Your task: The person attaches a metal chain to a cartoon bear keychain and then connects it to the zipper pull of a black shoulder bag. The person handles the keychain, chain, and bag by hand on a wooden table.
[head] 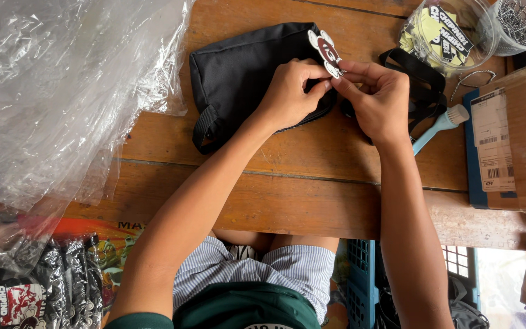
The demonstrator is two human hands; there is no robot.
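Note:
A small black fabric pouch (238, 67) with a side strap lies on the wooden table (312, 183). Both hands meet at its right end. My left hand (290, 91) and my right hand (375, 97) pinch a white, flower-shaped charm (326, 52) with a dark red middle between their fingertips, just above the pouch's corner. A black strap (418, 70) runs out from under my right hand toward the right.
Crumpled clear plastic bags (62, 91) cover the table's left. At the back right stand a clear tub of yellow-black tags (448, 33) and a tub of metal chains (522, 21). A light blue brush (442, 125) and a cardboard box (518, 140) lie to the right. Packaged items (44, 286) sit bottom left.

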